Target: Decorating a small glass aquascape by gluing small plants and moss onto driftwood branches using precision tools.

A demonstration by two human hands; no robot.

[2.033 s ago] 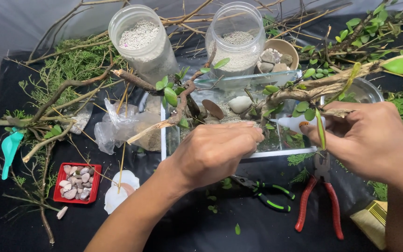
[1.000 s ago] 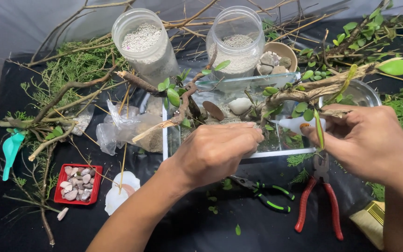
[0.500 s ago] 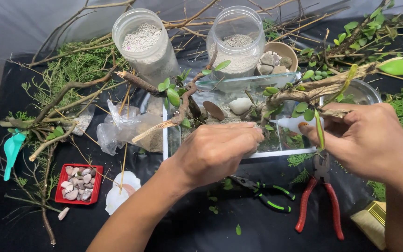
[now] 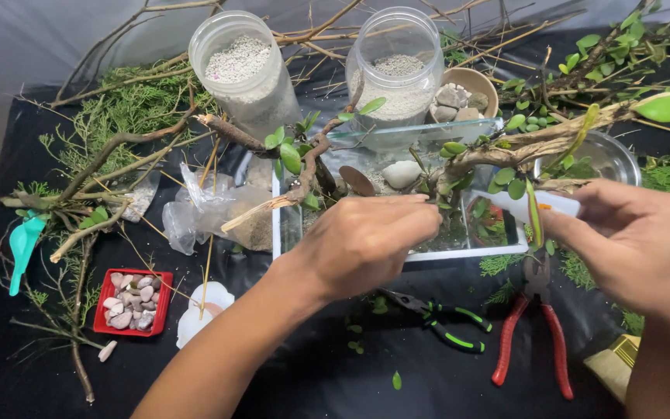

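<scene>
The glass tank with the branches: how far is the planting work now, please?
Done: the glass tank holds substrate, a pale stone and leafy branches. In hand: the left hand reaches into the tank, and the right hand holds a small white tube beside a branch. Left: loose twigs, the red tray of pebbles and both pliers lie outside.

Clear glass tank (image 4: 366,136), rough wooden branch (image 4: 540,140) (bark flaking), matt black cloth (image 4: 312,372)
</scene>
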